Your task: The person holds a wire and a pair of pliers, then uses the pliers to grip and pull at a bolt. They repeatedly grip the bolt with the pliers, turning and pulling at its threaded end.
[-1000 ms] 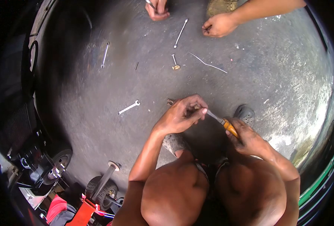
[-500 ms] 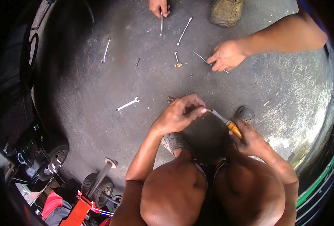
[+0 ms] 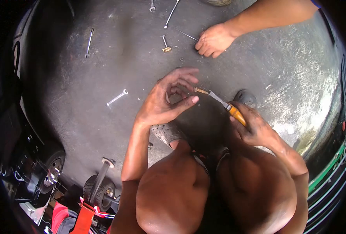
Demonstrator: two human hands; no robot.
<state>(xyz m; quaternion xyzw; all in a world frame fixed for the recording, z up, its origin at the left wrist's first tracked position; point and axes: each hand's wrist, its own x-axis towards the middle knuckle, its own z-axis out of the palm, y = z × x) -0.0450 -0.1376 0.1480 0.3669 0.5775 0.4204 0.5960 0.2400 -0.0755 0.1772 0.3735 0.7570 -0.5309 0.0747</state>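
Observation:
In my right hand (image 3: 255,126) is a tool with an orange handle (image 3: 237,116) and a flat grey metal shank, pointing up and left. At the tip of that shank sits a small brownish, bolt-like piece (image 3: 201,91). My left hand (image 3: 161,99) is open just left of it, fingers curved and thumb apart, the fingertips close to the piece's end. Beyond my hands, another person's hand (image 3: 216,39) rests over a thin metal rod (image 3: 187,34) on the floor. A small nut (image 3: 182,59) and a bolt with a brass-coloured piece (image 3: 166,49) lie nearby.
Spanners lie on the concrete floor: one at left (image 3: 117,97), another farther off (image 3: 89,43), more at the top (image 3: 172,15). My clogs (image 3: 165,133) are below my hands. A wheel (image 3: 103,193) and a red metal bar (image 3: 83,219) stand at lower left, a green rail (image 3: 327,167) at right.
My left fingers have let go of the brownish piece and spread apart. The view has shifted, so floor items appear higher and farther left; the other person's second hand is out of view.

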